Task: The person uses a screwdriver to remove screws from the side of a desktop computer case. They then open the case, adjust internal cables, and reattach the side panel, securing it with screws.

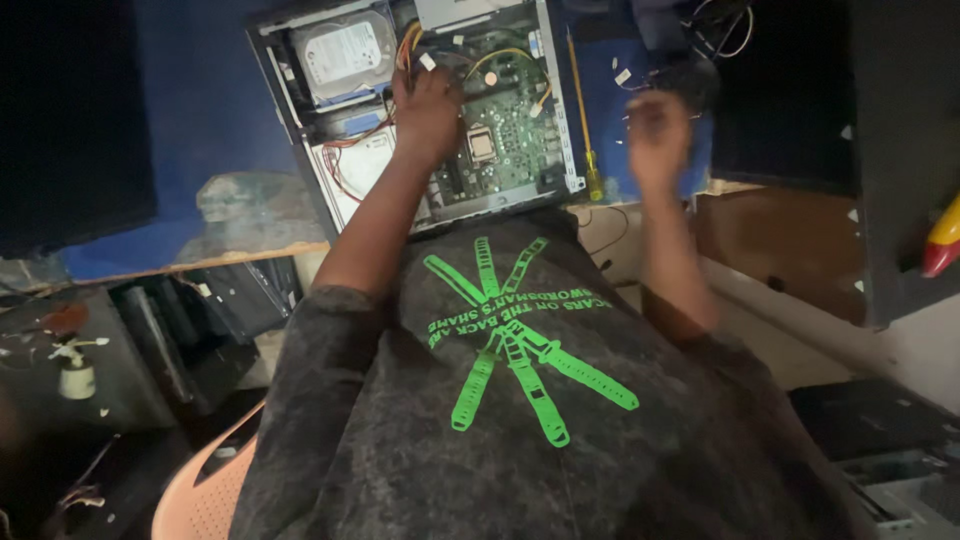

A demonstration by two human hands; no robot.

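Blue worktop [215,110] holds an open computer case [290,95] — left hand [428,105] closed among the cables [405,45], right hand [657,135] blurred, its grip impossible to tell — a hard pull could tear a connector.

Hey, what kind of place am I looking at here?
Probably a computer repair bench: an opened desktop case with its circuit board bare, a screwdriver beside it, and more dark casings below the table.

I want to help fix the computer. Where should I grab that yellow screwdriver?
Take the yellow screwdriver by its thick handle, the end nearest the table's front edge. It lies flat beside the open computer case, thin shaft pointing away, so come from the right, where the blue tabletop looks bare.
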